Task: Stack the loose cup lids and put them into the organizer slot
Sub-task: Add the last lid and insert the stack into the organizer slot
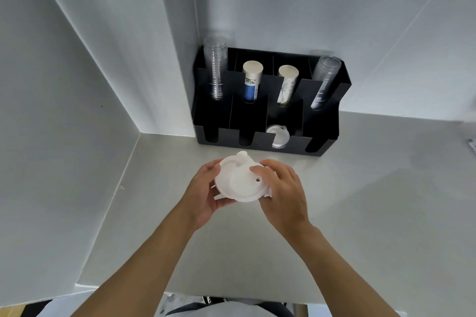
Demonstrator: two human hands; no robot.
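Stacking step: both hands, left hand [206, 188] and right hand [283, 193], grip the lids [238, 180] above the counter [360, 188], fingers closed on the rims. Next: square them, then feed the organizer [322, 131] slot at the back edge.

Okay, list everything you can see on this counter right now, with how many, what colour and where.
Organizer: one, black, against the back wall on the counter.
Clear cup stacks: two, see-through, back row, far left slot and far right slot.
Paper cup stacks: two, back row middle slots, one blue and white, one white with a print.
Lids in slot: white, count unclear, front row, third slot from the left.
Lids in hand: several, white, held above the counter in front of the organizer.
Counter: one, pale grey.
Left hand: under the held lids.
Right hand: on top of them.
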